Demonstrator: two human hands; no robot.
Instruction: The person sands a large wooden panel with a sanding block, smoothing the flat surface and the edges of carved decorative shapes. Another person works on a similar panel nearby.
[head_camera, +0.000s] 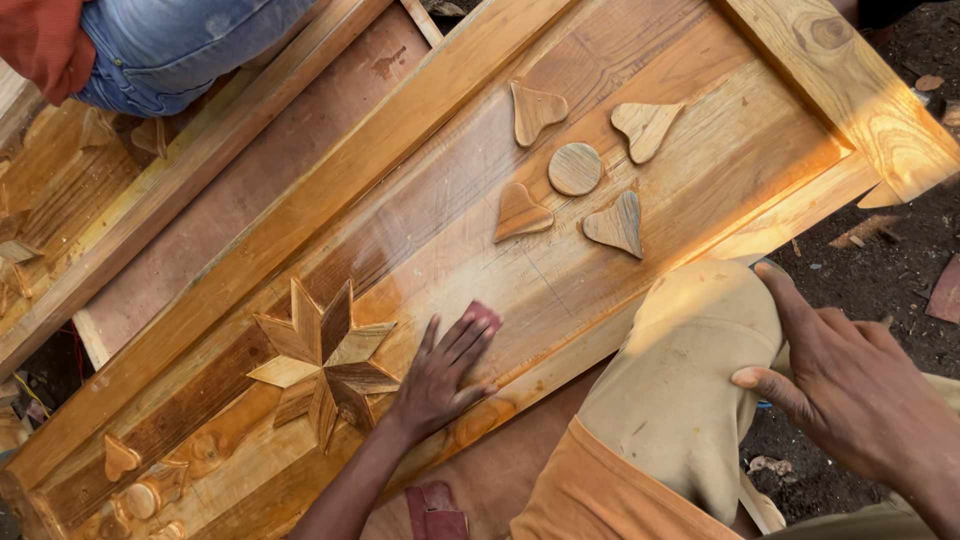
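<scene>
The left hand (440, 375) lies flat on a big wooden door panel (440, 210), fingers spread a little, pressing down a small reddish pad (484, 316), maybe sandpaper. Just beside this hand sits a wooden star (325, 360). Farther up the panel are four wooden hearts around a round wooden disc (574, 168). The right hand (850, 385) rests open on the person's knee (690, 370), holding nothing. Another person in blue jeans (185, 45) is at the top left.
</scene>
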